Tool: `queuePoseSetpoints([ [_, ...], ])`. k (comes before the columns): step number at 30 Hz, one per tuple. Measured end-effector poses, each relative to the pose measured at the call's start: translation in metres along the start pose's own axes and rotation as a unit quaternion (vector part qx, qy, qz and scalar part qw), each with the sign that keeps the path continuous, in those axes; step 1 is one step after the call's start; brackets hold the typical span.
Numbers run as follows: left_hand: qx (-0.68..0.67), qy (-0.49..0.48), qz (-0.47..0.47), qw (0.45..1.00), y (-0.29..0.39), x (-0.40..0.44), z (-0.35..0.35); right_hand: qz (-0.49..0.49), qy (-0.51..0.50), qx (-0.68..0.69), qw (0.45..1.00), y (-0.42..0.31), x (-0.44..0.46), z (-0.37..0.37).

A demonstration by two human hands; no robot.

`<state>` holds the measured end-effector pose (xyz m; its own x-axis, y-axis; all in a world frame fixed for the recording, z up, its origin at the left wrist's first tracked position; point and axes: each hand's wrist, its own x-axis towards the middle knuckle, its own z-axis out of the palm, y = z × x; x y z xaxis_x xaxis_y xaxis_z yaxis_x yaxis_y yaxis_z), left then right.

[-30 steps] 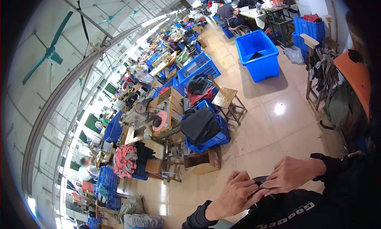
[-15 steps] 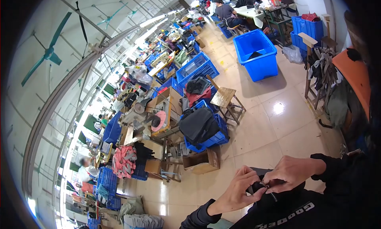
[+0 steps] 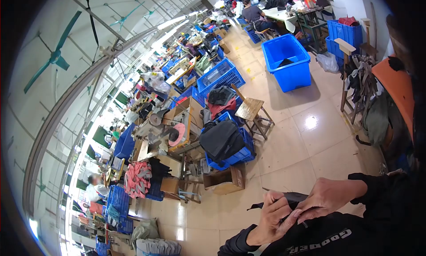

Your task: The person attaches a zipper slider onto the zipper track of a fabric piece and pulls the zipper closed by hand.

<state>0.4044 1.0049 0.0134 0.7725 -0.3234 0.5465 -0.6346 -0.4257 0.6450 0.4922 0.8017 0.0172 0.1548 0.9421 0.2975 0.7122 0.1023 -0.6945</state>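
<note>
Both hands meet at the lower right, close against the black garment with white lettering (image 3: 328, 240) on my body. My left hand (image 3: 275, 216) has its fingers curled round a piece of dark fabric (image 3: 294, 198), and a thin dark end of it sticks out to the left. My right hand (image 3: 328, 197) pinches the same fabric, its fingertips touching those of my left hand. The part between the fingertips is mostly hidden.
A large blue bin (image 3: 287, 63) stands on the tiled floor beyond a wooden stool (image 3: 250, 108). Left of it are a crate with black fabric (image 3: 222, 140), a cardboard box (image 3: 225, 180) and sewing tables. A seated person (image 3: 254, 14) is at the back.
My left hand has shifted slightly right and turned, and more of the dark fabric now shows above and left of the fingers. My right hand has moved slightly down and right.
</note>
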Motion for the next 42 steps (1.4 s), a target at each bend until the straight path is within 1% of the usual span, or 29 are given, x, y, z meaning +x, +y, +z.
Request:
queuePoseSetpoints([
  [2,-0.002,0.009,-0.003,1.000,0.001,-0.001,0.002,-0.002,-0.002,-0.002,1.000,-0.001,0.000,0.001],
  [5,-0.021,0.033,-0.033,0.999,0.002,-0.001,0.006,-0.006,-0.005,-0.008,1.000,-0.001,-0.001,0.005],
  [8,-0.029,0.032,-0.027,0.999,0.001,-0.002,0.010,-0.015,-0.003,-0.021,1.000,0.000,-0.004,0.009],
  [12,-0.037,0.024,-0.027,0.999,0.002,-0.005,0.015,-0.022,0.003,-0.034,0.999,0.001,-0.010,0.015],
  [15,-0.041,0.017,-0.031,0.999,0.004,-0.007,0.016,-0.012,-0.026,-0.052,0.998,0.001,-0.015,0.020],
  [18,-0.043,0.009,-0.031,0.999,0.004,-0.007,0.017,-0.016,-0.008,-0.039,0.999,-0.002,-0.015,0.017],
  [21,-0.054,-0.001,0.012,0.998,0.003,-0.004,0.013,-0.025,-0.001,-0.030,0.999,-0.003,-0.012,0.017],
  [24,-0.047,-0.010,-0.001,0.999,0.001,-0.009,0.018,-0.037,-0.007,-0.020,0.999,-0.002,-0.013,0.022],
  [28,-0.054,-0.021,0.003,0.998,0.000,-0.011,0.018,-0.020,-0.043,-0.037,0.998,-0.002,-0.014,0.021],
  [31,-0.049,-0.022,0.008,0.999,0.001,-0.012,0.012,-0.046,0.002,0.005,0.999,-0.010,-0.012,0.015],
  [32,-0.039,-0.026,0.014,0.999,0.000,-0.011,0.007,-0.047,0.002,0.006,0.999,-0.010,-0.009,0.014],
  [35,-0.012,-0.037,0.033,0.999,-0.002,-0.005,-0.007,-0.081,-0.019,-0.064,0.994,-0.007,-0.003,0.014],
  [36,-0.002,-0.042,0.040,0.998,-0.003,-0.003,-0.010,-0.081,-0.018,-0.064,0.994,-0.006,-0.002,0.016],
  [38,0.008,-0.046,0.047,0.998,-0.003,-0.003,-0.012,-0.096,0.015,-0.091,0.991,-0.002,0.000,0.020],
  [39,0.017,-0.033,0.039,0.999,-0.003,-0.004,-0.012,-0.103,0.031,-0.103,0.989,-0.001,0.001,0.021],
  [42,0.036,-0.004,0.020,0.999,-0.003,-0.006,-0.011,-0.094,0.041,-0.105,0.989,-0.004,0.004,0.022],
])
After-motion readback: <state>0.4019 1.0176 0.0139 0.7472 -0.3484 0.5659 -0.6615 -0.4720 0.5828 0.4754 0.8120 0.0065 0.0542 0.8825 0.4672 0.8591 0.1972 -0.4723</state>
